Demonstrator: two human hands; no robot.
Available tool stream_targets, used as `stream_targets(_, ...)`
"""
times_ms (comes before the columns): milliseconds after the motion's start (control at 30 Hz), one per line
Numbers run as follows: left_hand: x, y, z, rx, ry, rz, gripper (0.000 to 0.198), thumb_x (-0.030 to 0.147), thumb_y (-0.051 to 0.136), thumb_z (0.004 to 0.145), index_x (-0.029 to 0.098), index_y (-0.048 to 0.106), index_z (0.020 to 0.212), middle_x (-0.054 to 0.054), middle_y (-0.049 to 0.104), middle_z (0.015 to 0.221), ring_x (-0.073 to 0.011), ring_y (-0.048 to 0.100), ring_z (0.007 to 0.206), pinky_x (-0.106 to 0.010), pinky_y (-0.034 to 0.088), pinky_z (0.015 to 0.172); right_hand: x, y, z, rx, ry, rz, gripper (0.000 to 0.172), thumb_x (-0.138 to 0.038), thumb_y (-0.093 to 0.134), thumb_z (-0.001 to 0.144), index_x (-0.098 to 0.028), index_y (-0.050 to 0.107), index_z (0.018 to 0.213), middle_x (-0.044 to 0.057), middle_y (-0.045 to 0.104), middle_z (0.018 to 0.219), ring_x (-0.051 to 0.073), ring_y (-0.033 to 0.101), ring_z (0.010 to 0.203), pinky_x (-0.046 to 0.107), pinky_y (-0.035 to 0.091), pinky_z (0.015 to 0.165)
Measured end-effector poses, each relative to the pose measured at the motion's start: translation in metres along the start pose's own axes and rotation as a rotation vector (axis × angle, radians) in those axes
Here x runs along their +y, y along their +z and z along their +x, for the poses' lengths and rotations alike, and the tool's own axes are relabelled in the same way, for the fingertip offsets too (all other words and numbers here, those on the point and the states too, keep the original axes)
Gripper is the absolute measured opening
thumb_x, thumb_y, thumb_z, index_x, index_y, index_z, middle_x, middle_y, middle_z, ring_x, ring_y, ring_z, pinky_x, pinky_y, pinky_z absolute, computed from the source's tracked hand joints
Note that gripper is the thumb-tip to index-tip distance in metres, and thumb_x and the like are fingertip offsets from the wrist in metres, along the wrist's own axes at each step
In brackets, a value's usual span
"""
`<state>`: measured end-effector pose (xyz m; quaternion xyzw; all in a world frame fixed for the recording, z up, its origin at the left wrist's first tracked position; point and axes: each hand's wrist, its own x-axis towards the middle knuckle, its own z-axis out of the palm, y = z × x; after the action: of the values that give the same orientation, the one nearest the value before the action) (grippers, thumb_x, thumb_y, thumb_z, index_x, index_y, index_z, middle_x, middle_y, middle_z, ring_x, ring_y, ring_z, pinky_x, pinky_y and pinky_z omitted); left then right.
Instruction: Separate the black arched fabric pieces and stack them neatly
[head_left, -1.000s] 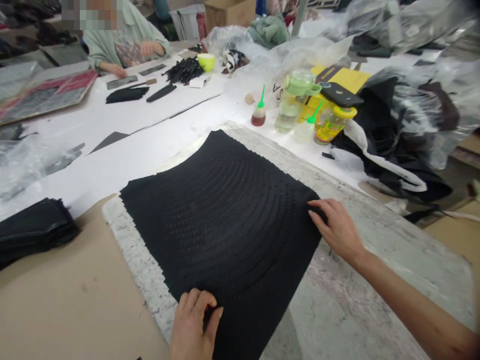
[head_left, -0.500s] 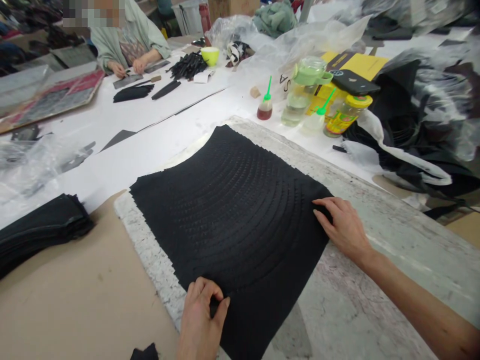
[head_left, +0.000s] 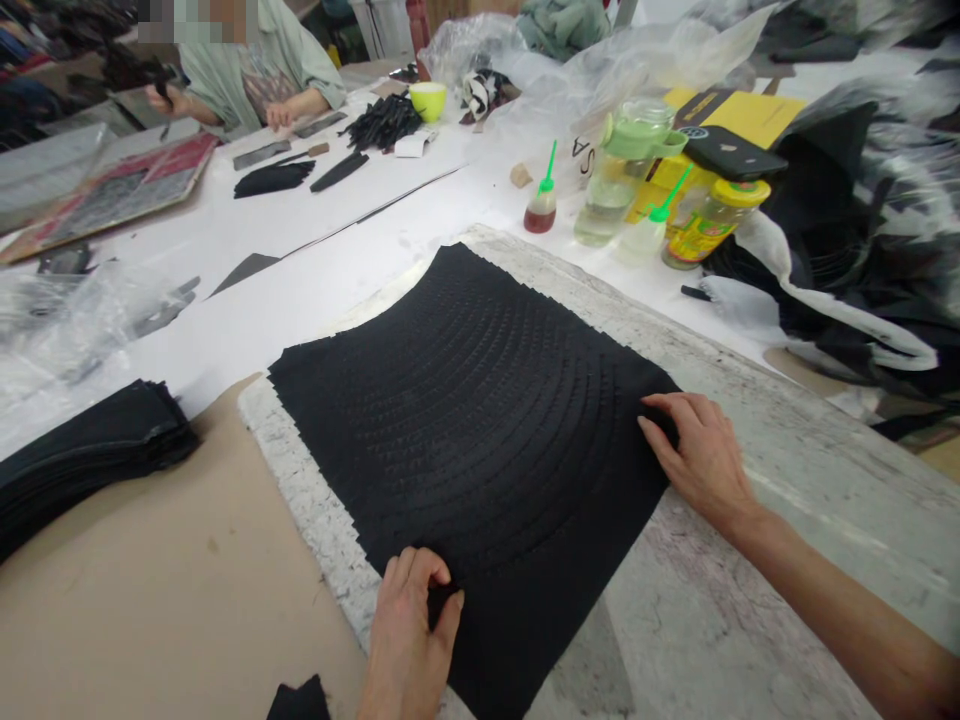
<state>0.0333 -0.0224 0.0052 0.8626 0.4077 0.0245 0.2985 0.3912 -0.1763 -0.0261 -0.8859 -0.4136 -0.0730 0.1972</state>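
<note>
A fanned layer of overlapping black strips (head_left: 480, 440) lies on a grey stone slab (head_left: 750, 600) in front of me. My left hand (head_left: 409, 640) rests at the near edge of the black layer, thumb and fingers pinched on the edge of a strip. My right hand (head_left: 701, 460) lies on the layer's right corner, fingers curled over and pressing the edge. Both hands touch the same spread of strips.
A stack of black pieces (head_left: 82, 455) sits at left on brown board (head_left: 150, 600). Glue bottles with green nozzles (head_left: 540, 205), a jar (head_left: 709, 225) and a phone (head_left: 731, 155) stand beyond the slab. Another person (head_left: 247, 70) works at the far table end.
The view has shifted slightly, so everything sits a bit further right and lower. My hands stay on the same edges; the far person has raised one hand to the left.
</note>
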Motion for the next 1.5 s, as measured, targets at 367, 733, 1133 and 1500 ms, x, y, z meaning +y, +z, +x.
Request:
stream_targets(367, 0.021, 0.043, -0.037, 0.235, 0.506, 0.184, 0.030, 0.012, 0.044, 0.090, 0.025, 0.062, 0.110, -0.006, 0.066, 0.097, -0.0200, 0.061, 0.088, -0.032, 0.047, 0.076, -0.032, -0.006, -0.023, -0.118, -0.138, 0.042, 0.020, -0.038, 0.045, 0.096, -0.023, 0.058, 0.098, 0.007, 0.060, 0.101, 0.024, 0.053, 0.091, 0.041, 0.042, 0.078)
stream_targets(733, 0.016, 0.022, -0.043, 0.032, 0.511, 0.156, 0.043, 0.016, 0.051, 0.088, 0.021, 0.053, 0.130, -0.009, 0.065, 0.115, -0.0226, 0.057, 0.101, -0.038, 0.047, 0.089, -0.027, 0.007, -0.029, -0.061, -0.163, -0.065, 0.029, -0.047, 0.038, 0.095, -0.025, 0.057, 0.097, 0.010, 0.061, 0.100, 0.033, 0.054, 0.090, 0.049, 0.043, 0.078)
stream_targets(1133, 0.004, -0.001, -0.035, 0.241, 0.128, -0.036, 0.028, 0.005, 0.047, 0.088, 0.019, 0.058, 0.110, -0.007, 0.059, 0.105, -0.0219, 0.055, 0.096, -0.041, 0.050, 0.082, -0.102, -0.023, -0.029, -0.293, -0.241, 0.132, 0.030, -0.046, 0.043, 0.095, -0.025, 0.062, 0.105, 0.006, 0.061, 0.107, 0.025, 0.054, 0.100, 0.043, 0.044, 0.089)
stream_targets(1500, 0.003, 0.001, -0.001, 0.072, 0.003, 0.082, 0.018, 0.012, 0.045, 0.089, 0.020, 0.061, 0.087, -0.005, 0.059, 0.083, -0.0245, 0.051, 0.084, -0.040, 0.043, 0.076, -0.044, -0.028, -0.025, -0.109, 0.191, 0.183, 0.030, -0.041, 0.047, 0.087, -0.021, 0.063, 0.102, 0.008, 0.061, 0.101, 0.023, 0.057, 0.090, 0.042, 0.047, 0.083)
